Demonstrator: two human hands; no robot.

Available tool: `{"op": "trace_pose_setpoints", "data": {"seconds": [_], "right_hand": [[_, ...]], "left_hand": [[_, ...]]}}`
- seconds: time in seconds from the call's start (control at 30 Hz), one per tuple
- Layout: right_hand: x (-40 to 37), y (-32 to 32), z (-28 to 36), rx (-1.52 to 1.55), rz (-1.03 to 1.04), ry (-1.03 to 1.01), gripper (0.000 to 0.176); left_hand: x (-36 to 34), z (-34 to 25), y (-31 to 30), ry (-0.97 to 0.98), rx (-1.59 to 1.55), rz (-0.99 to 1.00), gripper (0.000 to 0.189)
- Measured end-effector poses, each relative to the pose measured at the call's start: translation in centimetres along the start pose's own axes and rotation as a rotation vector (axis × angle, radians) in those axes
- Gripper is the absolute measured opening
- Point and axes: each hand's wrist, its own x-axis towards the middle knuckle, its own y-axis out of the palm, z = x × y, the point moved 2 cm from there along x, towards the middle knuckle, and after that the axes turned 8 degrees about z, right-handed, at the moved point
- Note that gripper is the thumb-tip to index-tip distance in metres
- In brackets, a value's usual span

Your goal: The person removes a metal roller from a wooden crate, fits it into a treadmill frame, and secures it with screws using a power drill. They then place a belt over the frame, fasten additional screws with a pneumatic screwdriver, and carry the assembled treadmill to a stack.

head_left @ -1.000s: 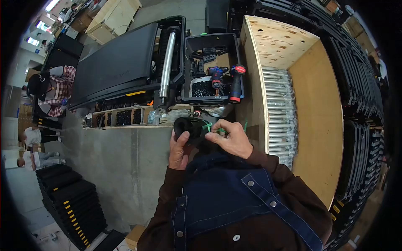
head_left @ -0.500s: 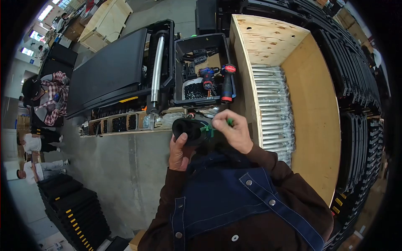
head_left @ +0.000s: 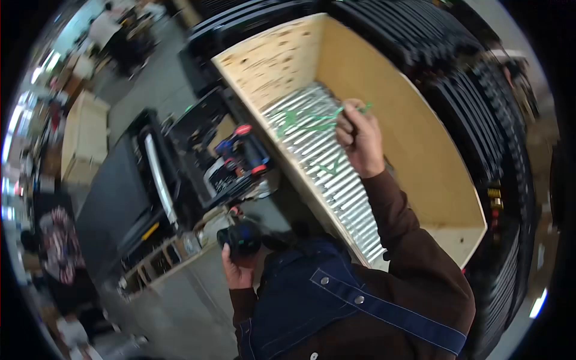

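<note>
My left hand (head_left: 238, 273) grips a dark, rounded black piece (head_left: 245, 238) low in front of the apron; blur hides its details. Closed fingers of my right hand (head_left: 363, 133) pinch a bundle of thin green plastic strands (head_left: 292, 122), held over the open wooden crate (head_left: 414, 162). The strands trail leftward, and one loop hangs lower. Beneath them, rows of shiny metal tubes (head_left: 336, 187) lie side by side in the crate, some in clear wrap.
Left of the crate, a black bin (head_left: 191, 129) holds a power drill (head_left: 228, 150) and small black parts. Beside it stands a black treadmill-like deck (head_left: 114, 192) with a metal roller (head_left: 157, 174). Stacked black frames (head_left: 480, 114) line the right. People work at far left.
My right hand has moved from beside the black piece up and right over the crate, carrying the green strands off it. My left hand still holds the black piece. The view has turned right.
</note>
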Motion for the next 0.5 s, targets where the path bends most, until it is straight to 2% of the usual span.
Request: {"op": "trace_pose_setpoints", "data": {"seconds": [0.13,0.17,0.23,0.3,0.37,0.4,0.43,0.5], "right_hand": [[-8.9,-7.6,4.3,-0.110,-0.350,-0.004,0.012],[-12.9,-10.2,6.3,-0.226,-0.354,0.012,0.009],[-22.0,-13.2,11.0,-0.490,-0.707,-0.132,0.008],[-33.7,-16.1,16.6,-1.016,-1.211,-0.465,0.011],[-46.8,-16.8,21.5,-1.198,-1.554,-0.834,0.019],[-50.0,-13.5,22.6,-1.456,-1.832,-0.876,0.022],[-56.1,-14.2,23.3,-1.516,-1.973,-0.883,0.023],[-63.8,-13.3,21.0,-1.487,-2.228,-0.727,0.026]], "left_hand": [[0.8,1.8,2.2,-0.313,0.238,0.216,0.056],[1.3,1.9,1.2,-0.425,0.266,0.274,0.058],[2.6,2.1,0.2,-0.647,0.328,0.373,0.060],[3.1,2.5,0.7,-0.715,0.498,0.397,0.072],[3.1,3.0,1.4,-0.806,0.548,0.452,0.069],[4.4,2.4,1.6,-0.853,0.572,0.512,0.067],[4.5,2.3,1.9,-0.881,0.608,0.572,0.064],[4.5,2.6,2.3,-0.907,0.609,0.593,0.064]]}}
